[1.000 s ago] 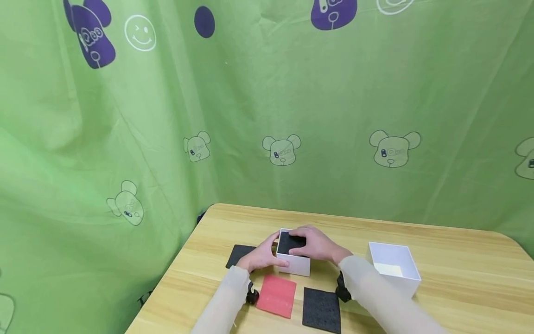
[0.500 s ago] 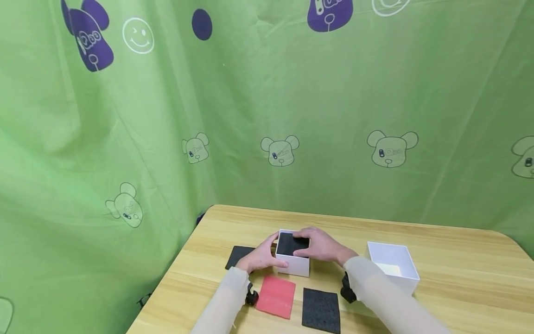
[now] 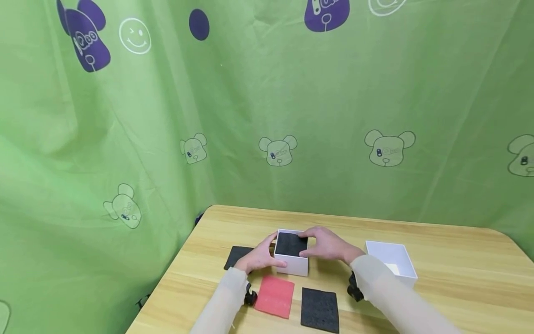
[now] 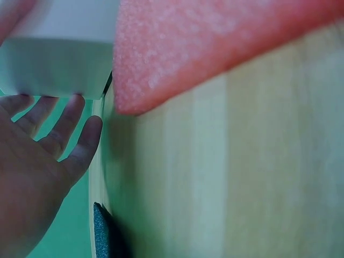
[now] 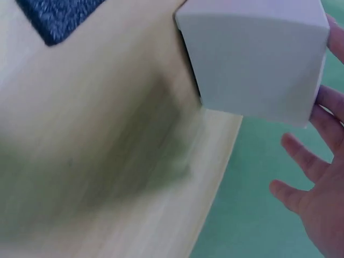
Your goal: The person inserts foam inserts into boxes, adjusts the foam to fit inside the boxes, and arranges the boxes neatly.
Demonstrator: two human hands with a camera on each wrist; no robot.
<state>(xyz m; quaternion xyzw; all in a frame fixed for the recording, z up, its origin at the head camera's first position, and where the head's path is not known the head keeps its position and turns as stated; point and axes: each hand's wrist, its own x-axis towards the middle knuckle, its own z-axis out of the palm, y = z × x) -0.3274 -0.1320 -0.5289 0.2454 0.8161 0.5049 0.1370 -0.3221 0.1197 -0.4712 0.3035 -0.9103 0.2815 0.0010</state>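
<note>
A small white box (image 3: 291, 266) stands on the table with a black foam pad (image 3: 290, 244) lying in its top, level near the rim. My left hand (image 3: 259, 257) holds the box from the left, thumb on the front wall and fingers along the left side; in the left wrist view its fingertips touch the wall. At the right rim is my right hand (image 3: 327, 245), its thumb and fingers extended over the pad's right edge. In the right wrist view, the box (image 5: 255, 64) hides part of that hand's fingers; two lower fingers stand free of it.
A red foam sheet (image 3: 274, 297) and a black foam sheet (image 3: 320, 310) lie in front of the box. Another black sheet (image 3: 238, 256) lies behind the left hand. A second white box (image 3: 385, 253), open-topped, stands to the right. A green curtain (image 3: 325, 185) hangs behind the table.
My right hand has slid rightward off the middle of the black pad to the box's right edge, uncovering more of the pad. The left hand keeps its hold on the box.
</note>
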